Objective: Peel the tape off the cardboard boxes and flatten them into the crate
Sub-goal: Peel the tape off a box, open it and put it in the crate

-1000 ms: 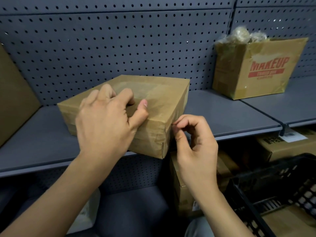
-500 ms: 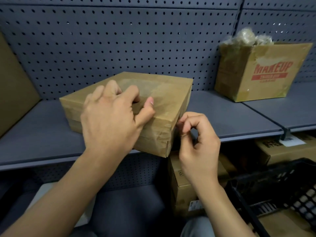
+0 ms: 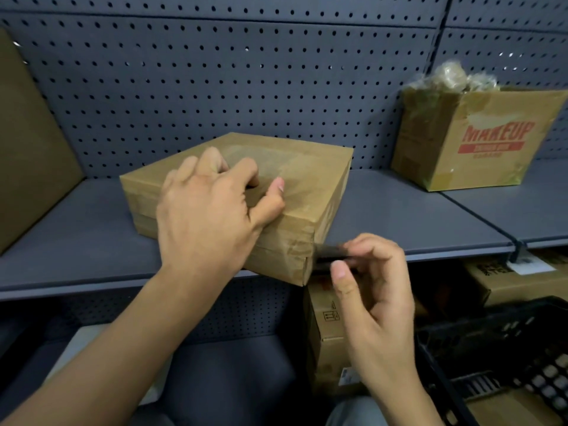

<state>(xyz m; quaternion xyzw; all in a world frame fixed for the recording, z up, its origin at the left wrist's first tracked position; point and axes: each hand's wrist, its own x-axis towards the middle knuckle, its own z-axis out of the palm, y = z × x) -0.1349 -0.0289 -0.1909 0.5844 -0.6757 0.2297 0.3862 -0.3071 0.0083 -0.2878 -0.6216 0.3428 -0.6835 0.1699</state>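
L hand (image 3: 209, 216) is on top of the flat box (image 3: 307, 179), fingers bent, tips + thumb pressing the lid, not wrapped round it. R hand (image 3: 378, 302) is just beside the box's near-right corner, thumb + fingers pinched on what looks like a tape strip (image 3: 330, 252) running from the side seam. It's blurry, so can't confirm how much is free. The box sits on the shelf (image 3: 415, 216) w/ that near corner hanging over the front edge. The crate (image 3: 491, 333) is low right, below shelf lvl.

Step in hand, imo: peeling side tape, early. Box is fully closed, nothing flattened.

How to do it well:
- Pull low + along the seam, not straight out. A shallow angle should mean less tearing of the paper face and less chance the strip snaps.
- Re-pinch close to the peel line as it runs. A long free tail stretches and breaks.
- L hand load should go down + back toward the pegboard, opposing the pull. The overhanging corner means the box can pivot or slide off the edge.
- At the corner, turn the box rather than the wrist.

Risks: tape splits lengthwise and leaves slivers; the box skates on the smooth shelf.

Dump spot is prob. the tape wad (image 3: 451, 75) on the MAKEUP box (image 3: 476, 149), well apart to the right.
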